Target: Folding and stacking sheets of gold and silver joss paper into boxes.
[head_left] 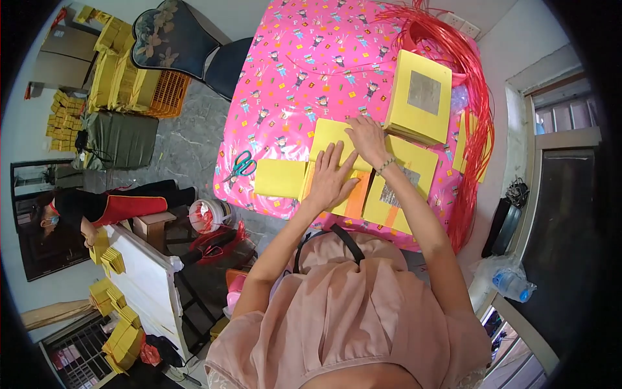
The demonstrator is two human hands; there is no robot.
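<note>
My left hand [334, 178] lies palm down with its fingers spread on a yellow paper piece [329, 134] that bears an orange strip. Beside it, my right hand [368, 141] rests on the same paper near its far right edge, fingers stretched out. A yellow flap [280, 178] reaches out to the left of the left hand. Under my right forearm is another yellow sheet [420, 162] with a silver foil square and an orange band. Just beyond it stands a thick stack of yellow paper [424, 68], its top sheet bearing a silver square.
Teal-handled scissors [243, 165] lie at the left edge of the pink patterned tablecloth [285, 97]. Long red strands [476, 123] hang along the right side. A dark chair [223, 65] stands far left. Another person [129, 204] handles yellow paper at a white table [146, 272].
</note>
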